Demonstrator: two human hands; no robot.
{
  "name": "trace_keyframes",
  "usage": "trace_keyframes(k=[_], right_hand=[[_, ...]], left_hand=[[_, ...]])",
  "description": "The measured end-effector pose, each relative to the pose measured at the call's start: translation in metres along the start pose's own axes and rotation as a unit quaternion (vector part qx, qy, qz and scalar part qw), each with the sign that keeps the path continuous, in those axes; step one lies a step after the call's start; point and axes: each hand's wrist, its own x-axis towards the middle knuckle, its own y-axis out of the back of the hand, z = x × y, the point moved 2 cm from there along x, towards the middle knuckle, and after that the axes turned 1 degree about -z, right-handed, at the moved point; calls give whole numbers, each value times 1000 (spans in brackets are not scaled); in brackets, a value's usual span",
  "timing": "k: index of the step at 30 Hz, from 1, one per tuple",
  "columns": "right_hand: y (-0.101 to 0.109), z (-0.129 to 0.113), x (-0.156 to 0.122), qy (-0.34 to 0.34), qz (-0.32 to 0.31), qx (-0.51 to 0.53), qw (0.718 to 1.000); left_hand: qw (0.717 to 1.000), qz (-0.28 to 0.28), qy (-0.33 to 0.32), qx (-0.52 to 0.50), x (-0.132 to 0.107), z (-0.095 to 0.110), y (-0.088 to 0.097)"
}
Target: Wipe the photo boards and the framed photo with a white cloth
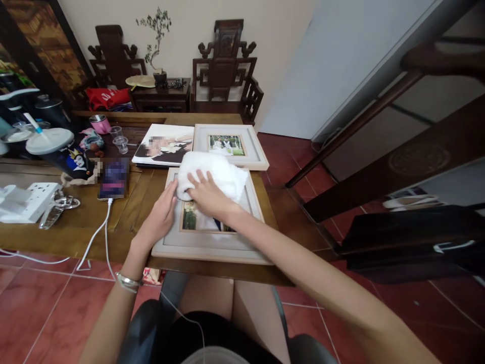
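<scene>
A light-framed picture (166,241) lies flat on the wooden table in front of me, its photo partly covered. On its upper part rests a folded white cloth (212,164). My right hand (210,194) is on the cloth, fingers spread over the top and thumb near the fold, pressing it against the picture. My left hand (162,212) lies along the picture's left edge with its fingers stretched out, close beside the cloth; the undersides of its fingers are hidden.
Behind lie another framed photo (261,159) and a white-edged photo panel (151,135). To the left are a charging phone (113,179), a lidded cup with a straw (53,141), a power strip (32,199) and a clear clip (56,207). The table's edge (280,275) is near my lap.
</scene>
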Motion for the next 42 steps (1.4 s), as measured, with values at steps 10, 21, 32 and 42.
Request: trace_keyframes(k=[10, 21, 32, 42], right_hand=[[11, -44, -80, 114, -93, 110, 983], [-3, -42, -79, 46, -70, 96, 992], [-12, 26, -12, -28, 9, -6, 1000], [21, -37, -118, 95, -81, 183, 975]], left_hand=[[999, 6, 17, 28, 3, -1, -4], [998, -8, -42, 51, 1, -11, -8], [998, 0, -50, 43, 2, -14, -9], [998, 4, -39, 57, 1, -11, -11]])
